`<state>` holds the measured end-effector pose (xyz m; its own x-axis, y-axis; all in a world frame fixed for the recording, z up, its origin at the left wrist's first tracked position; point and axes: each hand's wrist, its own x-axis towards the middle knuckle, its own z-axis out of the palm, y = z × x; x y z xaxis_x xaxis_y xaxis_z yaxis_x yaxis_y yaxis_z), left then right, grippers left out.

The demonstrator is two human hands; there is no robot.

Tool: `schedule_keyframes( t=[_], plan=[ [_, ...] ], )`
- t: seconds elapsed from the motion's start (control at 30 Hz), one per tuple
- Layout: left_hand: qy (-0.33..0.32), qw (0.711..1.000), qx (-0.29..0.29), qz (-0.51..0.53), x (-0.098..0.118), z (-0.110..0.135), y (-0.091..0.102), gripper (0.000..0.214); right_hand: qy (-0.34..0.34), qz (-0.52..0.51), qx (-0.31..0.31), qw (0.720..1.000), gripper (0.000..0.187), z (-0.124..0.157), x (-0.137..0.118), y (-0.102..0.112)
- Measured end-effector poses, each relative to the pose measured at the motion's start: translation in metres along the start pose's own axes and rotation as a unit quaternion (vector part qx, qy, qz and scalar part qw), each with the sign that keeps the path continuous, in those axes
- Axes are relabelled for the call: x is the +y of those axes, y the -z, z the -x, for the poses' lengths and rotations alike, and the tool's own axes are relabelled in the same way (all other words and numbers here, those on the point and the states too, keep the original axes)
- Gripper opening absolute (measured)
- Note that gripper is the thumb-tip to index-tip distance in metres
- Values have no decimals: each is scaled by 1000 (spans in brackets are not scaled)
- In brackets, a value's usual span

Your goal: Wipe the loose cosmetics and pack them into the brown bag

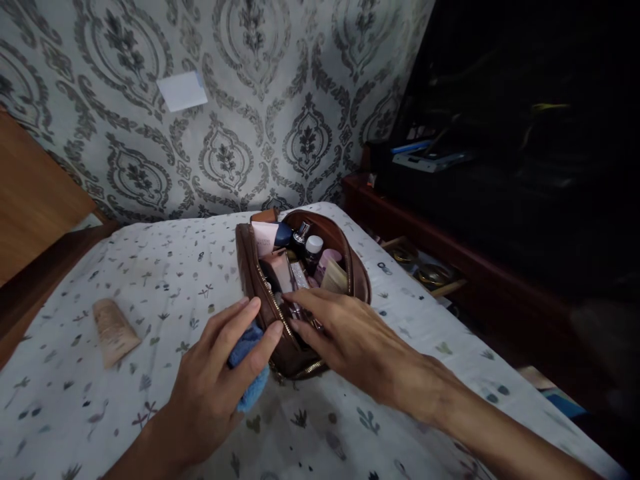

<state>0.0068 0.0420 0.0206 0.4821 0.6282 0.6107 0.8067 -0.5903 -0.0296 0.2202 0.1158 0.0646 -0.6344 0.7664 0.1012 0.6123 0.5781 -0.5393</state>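
Observation:
A brown zip-up cosmetic bag point(360, 270) lies open on the bed, packed with several tubes and bottles. Inside it I see a pale pink tube with a dark blue cap point(266, 237), a white-capped bottle point(314, 245) and a pink container point(330, 259). My right hand point(345, 327) reaches into the near part of the bag, thumb and fingers closing around small shiny items that I cannot make out. My left hand point(220, 367) holds a fluffy blue cloth point(255, 390) under its fingers, its fingertips at the bag's left zip edge.
A beige tube point(114, 332) lies on the patterned bedsheet point(165, 267) at left. Right of the bed stands dark red furniture point(400, 220) with an open drawer point(450, 288) holding gold-coloured objects. Patterned wallpaper point(225, 153) covers the wall behind; a wooden board point(40, 193) borders the left.

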Motion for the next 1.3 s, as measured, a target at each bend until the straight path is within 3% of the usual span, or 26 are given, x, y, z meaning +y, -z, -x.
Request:
schedule_keyframes(
  t=[0.5,0.6,0.67,0.77,0.83,0.9,1.0,1.2,1.3],
  plan=[
    [-27,1000,-3,-3,-2,-9,3,50,-26,-12,5,1000,28,-8,6,6],
    [2,999,-10,38,-3,-9,7,52,-37,-12,35,999,23,-7,7,7],
    [55,995,2,77,-10,-8,5,55,-27,-10,61,998,23,-7,9,5],
    [191,968,26,158,-30,-8,-8,54,-5,-7,85,996,24,-15,11,0],
    [297,922,30,248,-46,-11,-21,54,-7,2,84,996,27,-26,11,-3],
    [360,866,34,346,-59,-18,-34,60,-19,-1,71,997,34,-39,10,-4],
    [374,826,40,419,-65,-27,-45,63,-34,-39,45,998,35,-56,8,-6],
    [370,826,56,421,-58,-29,-48,63,-59,-110,65,990,45,-72,21,-13],
    [367,822,57,432,-59,-26,-50,64,-95,-99,77,988,46,-77,25,-14]
  ],
)
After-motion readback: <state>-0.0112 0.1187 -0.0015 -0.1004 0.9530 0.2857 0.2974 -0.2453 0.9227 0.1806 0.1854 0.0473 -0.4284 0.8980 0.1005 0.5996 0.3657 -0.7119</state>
